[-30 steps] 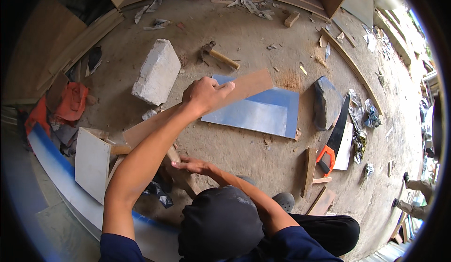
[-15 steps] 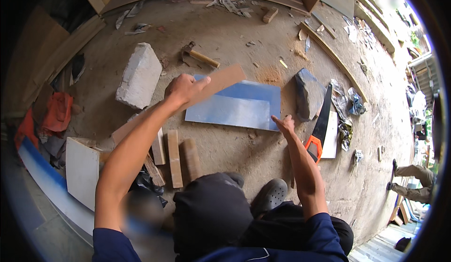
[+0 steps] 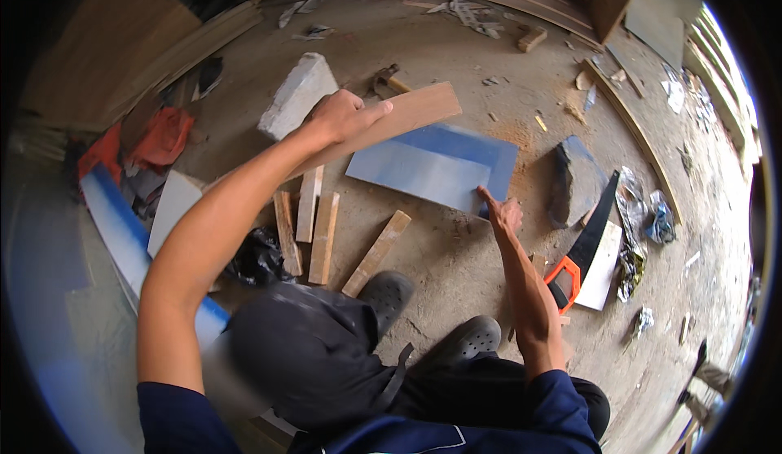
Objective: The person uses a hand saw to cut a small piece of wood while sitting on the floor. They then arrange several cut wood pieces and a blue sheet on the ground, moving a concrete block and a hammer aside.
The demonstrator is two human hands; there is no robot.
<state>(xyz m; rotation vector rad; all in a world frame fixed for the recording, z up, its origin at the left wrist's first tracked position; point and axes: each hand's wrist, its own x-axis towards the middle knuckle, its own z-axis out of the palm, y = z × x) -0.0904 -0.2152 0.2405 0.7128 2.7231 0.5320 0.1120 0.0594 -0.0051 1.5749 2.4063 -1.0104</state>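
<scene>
My left hand (image 3: 346, 118) is closed around a long brown wooden board (image 3: 428, 105), held tilted above the floor. Beneath the board's far end is a rectangular panel (image 3: 432, 165), blue with a pale grey-blue area, partly covered by the board. At its lower right corner my right hand (image 3: 505, 212) grips the edge, thumb on the top face and the other fingers curled beside it. Behind the board a hammer (image 3: 394, 79) shows only in part. To the right of my right forearm lies a handsaw (image 3: 593, 238) with a black blade and orange handle.
A whitish block (image 3: 301, 92) stands beyond my left hand. Several short wood pieces (image 3: 324, 238) lie near my shoes, beside a black plastic bag (image 3: 259, 260). A grey-blue stone (image 3: 573, 184) sits right of the panel. Wooden cabinet frames (image 3: 505, 6) line the far side.
My left hand has lifted and shifted the wooden board off the panel somewhat, baring more wood pieces. The whole view has turned, moving the scene rightward. My right hand stays at the panel's corner.
</scene>
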